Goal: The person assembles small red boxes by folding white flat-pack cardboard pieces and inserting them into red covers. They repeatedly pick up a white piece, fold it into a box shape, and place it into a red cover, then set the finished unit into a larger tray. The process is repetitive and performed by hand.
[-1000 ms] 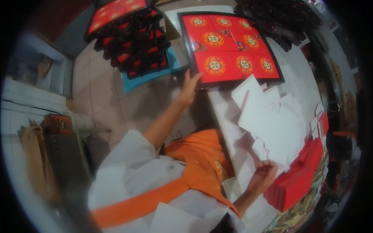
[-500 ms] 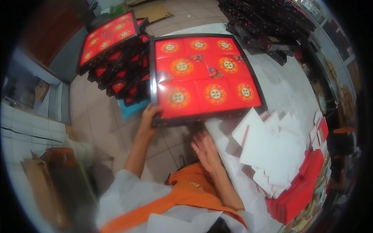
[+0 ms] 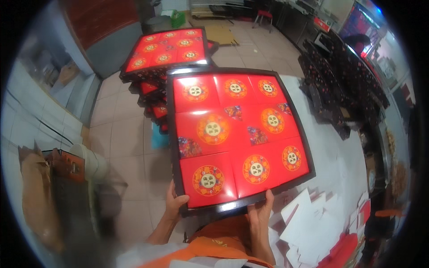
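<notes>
Both my hands hold a large square black-rimmed box filled with red packets bearing round gold-and-orange medallions. My left hand grips its near left corner, thumb on the rim. My right hand holds the near edge right of the middle, thumb up against the side and the other fingers underneath, partly hidden. The box is tilted a little and its far side reaches toward a stack of similar red-filled boxes at the far left. Whether the box's underside touches the table cannot be made out.
A pale table lies to the right. On it are white card sheets, red folded pieces and a pile of dark patterned box parts. Tiled floor runs on the left, beside a brown paper bag and a pale bucket.
My right hand, open and off the box before, now grips its near edge. The box appears lower and nearer to me, and the head view has tilted up.
</notes>
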